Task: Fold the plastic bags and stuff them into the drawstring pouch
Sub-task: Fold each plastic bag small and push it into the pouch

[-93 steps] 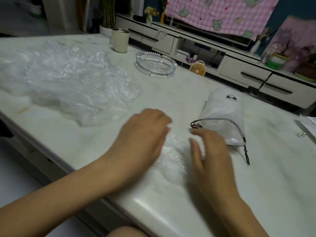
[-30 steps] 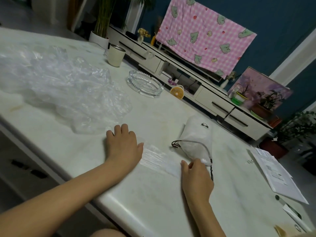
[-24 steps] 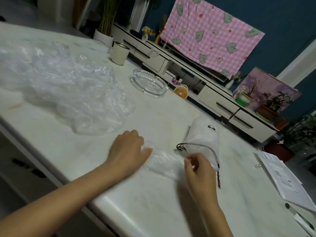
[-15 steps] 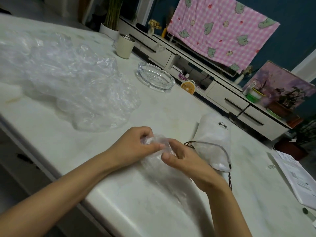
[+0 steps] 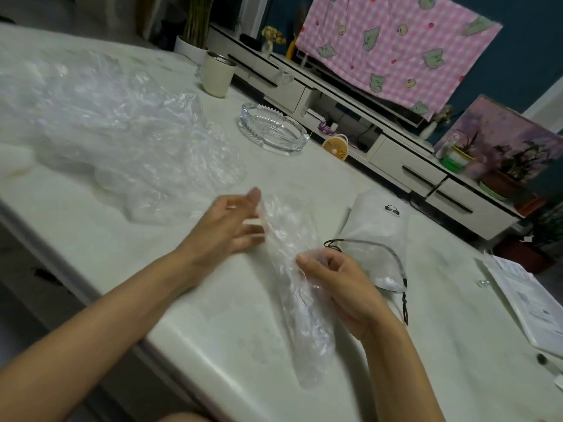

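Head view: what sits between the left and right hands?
In the head view, a long folded clear plastic bag runs between the left hand and right hand; the right pinches it, the left's hold is too blurred to tell.

Dim, flat indoor light, soft glare on the table edge (image 5: 213,354), motion-blurred left hand (image 5: 227,226), wide-angle bending at edges.

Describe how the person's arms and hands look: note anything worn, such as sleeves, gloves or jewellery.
The left forearm and right forearm are bare as far as the frame shows; no sleeve or cuff is in view. The left hand and right hand wear no gloves. No watch, bracelet or ring shows, though the left hand is blurred.
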`<move>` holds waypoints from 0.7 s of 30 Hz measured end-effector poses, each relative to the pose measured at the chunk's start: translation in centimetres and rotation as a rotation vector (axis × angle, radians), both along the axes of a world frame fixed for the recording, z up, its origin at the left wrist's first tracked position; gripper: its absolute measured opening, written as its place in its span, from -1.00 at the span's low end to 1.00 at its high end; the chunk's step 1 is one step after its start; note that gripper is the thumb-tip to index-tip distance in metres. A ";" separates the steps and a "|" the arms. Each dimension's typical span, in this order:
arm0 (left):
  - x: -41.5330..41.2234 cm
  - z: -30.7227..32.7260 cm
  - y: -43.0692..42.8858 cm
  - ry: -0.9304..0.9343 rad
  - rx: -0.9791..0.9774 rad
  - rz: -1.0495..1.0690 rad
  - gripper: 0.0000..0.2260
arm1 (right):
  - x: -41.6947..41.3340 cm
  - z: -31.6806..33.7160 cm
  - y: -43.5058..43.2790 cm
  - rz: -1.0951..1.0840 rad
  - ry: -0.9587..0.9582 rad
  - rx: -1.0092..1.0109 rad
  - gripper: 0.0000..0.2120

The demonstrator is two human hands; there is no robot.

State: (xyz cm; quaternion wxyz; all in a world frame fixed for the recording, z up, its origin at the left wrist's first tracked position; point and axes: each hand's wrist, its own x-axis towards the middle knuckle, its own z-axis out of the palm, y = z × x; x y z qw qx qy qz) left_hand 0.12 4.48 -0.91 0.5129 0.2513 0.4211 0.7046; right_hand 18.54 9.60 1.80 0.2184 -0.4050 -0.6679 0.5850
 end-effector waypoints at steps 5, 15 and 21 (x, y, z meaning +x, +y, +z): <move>1.3 0.4 -0.8 0.269 0.001 -0.162 -0.78 | -0.3 -0.1 -0.3 0.007 0.051 0.001 -0.57; 1.5 1.1 -0.9 0.315 0.003 -0.172 -0.90 | -2.0 0.9 -0.2 -0.067 0.187 -0.052 -0.76; 1.0 0.9 -0.8 0.044 -0.080 -0.523 -0.50 | -2.6 0.6 -0.6 -0.044 0.206 0.185 -0.43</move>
